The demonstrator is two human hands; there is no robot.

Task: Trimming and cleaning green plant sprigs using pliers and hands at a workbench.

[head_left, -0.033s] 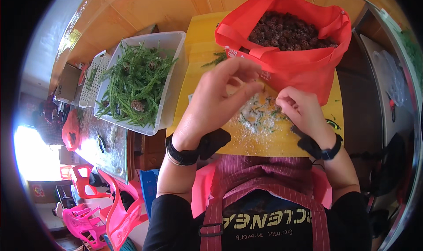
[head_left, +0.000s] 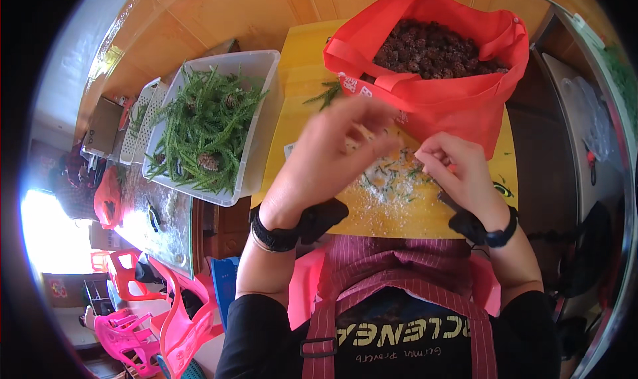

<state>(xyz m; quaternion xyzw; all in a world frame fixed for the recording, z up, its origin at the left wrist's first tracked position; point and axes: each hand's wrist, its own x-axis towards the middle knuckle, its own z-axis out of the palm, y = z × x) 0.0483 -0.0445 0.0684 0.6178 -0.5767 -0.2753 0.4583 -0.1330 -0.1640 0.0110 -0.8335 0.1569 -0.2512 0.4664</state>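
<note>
My left hand (head_left: 325, 151) is raised over the yellow board (head_left: 296, 110), slightly blurred. Its fingers curve forward and the thumb stands apart from them, with nothing visible in between. Just to the right, my right hand (head_left: 457, 169) has its fingertips pinched together; what they hold, if anything, is too small to make out. Below and between the hands, white crumbs (head_left: 385, 187) and bits of green needles lie scattered on the board. A small green sprig (head_left: 324, 94) lies beyond my left hand, near the red bag (head_left: 458, 106).
Dark brown pine cones (head_left: 435, 50) fill the red bag at the board's far right. On the left, a clear plastic tub (head_left: 267, 90) holds green needle sprigs (head_left: 203, 123) with a few cones. Pliers (head_left: 154, 217) lie on a side table; pink chairs (head_left: 126, 336) stand lower left.
My left hand has shifted slightly and is more blurred, its fingers still apart from the thumb. The right hand stays pinched in nearly the same place.
</note>
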